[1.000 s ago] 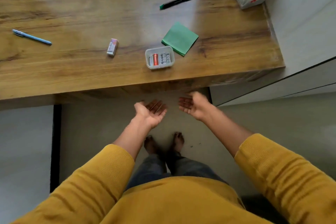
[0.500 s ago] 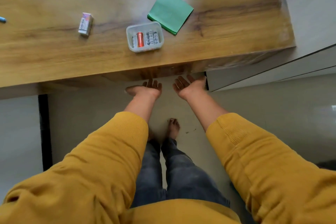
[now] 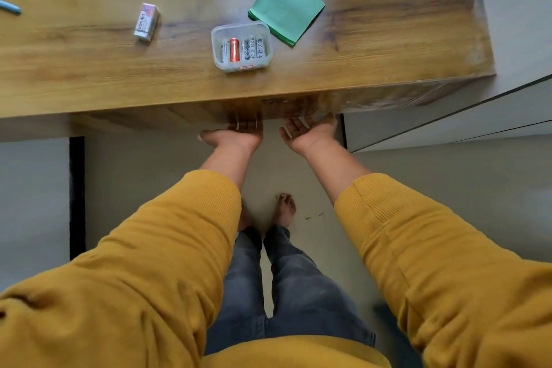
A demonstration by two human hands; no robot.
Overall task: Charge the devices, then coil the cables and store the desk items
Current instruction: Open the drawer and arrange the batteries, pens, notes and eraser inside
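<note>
- Hands: two, at the middle of the frame under the front edge of the desk (image 3: 89,75); left hand (image 3: 236,139) and right hand (image 3: 307,134) hold nothing, fingers straight.
- One clear box (image 3: 241,46) of batteries, one green pad (image 3: 286,7), one eraser (image 3: 146,21), one pen tip (image 3: 10,7).
- Compared with half a second ago, both hands reached further under the edge.

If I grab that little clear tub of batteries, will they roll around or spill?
The clear tub looks lidless, so tilting it would probably spill the batteries. They lie side by side and nearly fill it, so they likely shift only slightly. Thin plastic walls may flex, and it is probably heavy for its size.
</note>
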